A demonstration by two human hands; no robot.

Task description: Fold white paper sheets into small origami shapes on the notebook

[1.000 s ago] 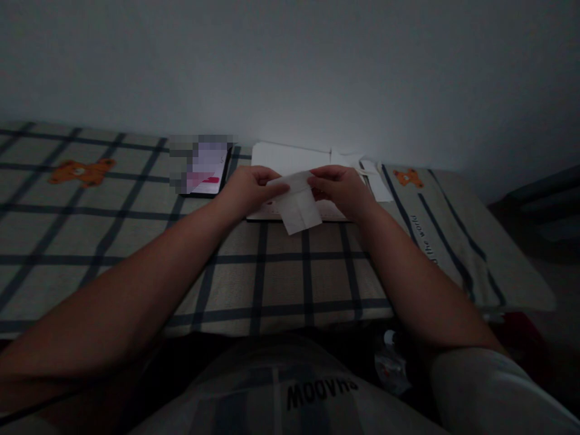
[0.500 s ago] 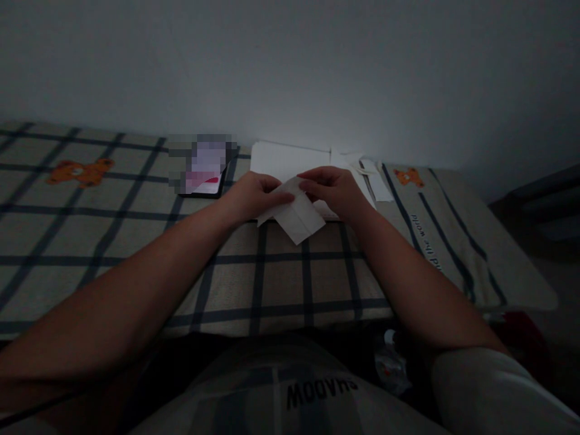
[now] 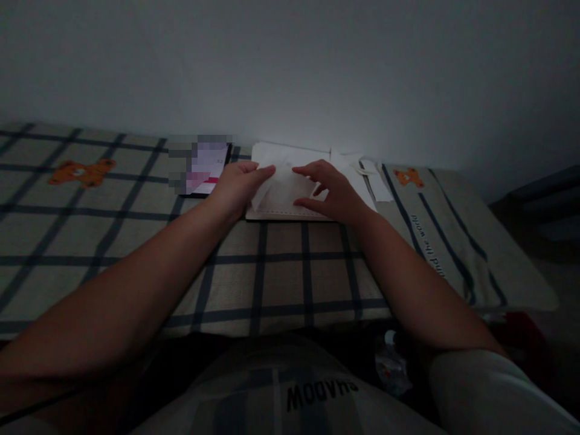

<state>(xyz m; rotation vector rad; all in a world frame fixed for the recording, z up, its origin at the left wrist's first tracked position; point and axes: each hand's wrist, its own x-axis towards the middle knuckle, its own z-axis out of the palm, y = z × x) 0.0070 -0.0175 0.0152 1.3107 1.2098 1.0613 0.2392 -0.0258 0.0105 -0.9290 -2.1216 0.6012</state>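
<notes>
Fingers of the left hand (image 3: 238, 184) pinch the edge of a thin white paper sheet (image 3: 283, 187). Spread open, the right hand (image 3: 328, 193) presses it onto a flat white pad (image 3: 290, 158) on the checked bed cover (image 3: 136, 241).

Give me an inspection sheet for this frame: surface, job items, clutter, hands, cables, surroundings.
Surface: beige cloth with dark plaid lines and orange bears.
Job items: thin white folded paper sheet, lying on a white flat pad.
Clutter: dark-framed phone with blurred screen; loose white paper scraps.
Hands: left hand pinching the sheet's left edge; right hand pressing fingertips on it.
Cables: nothing seen.
Surroundings: plain grey wall; dim light.
</notes>
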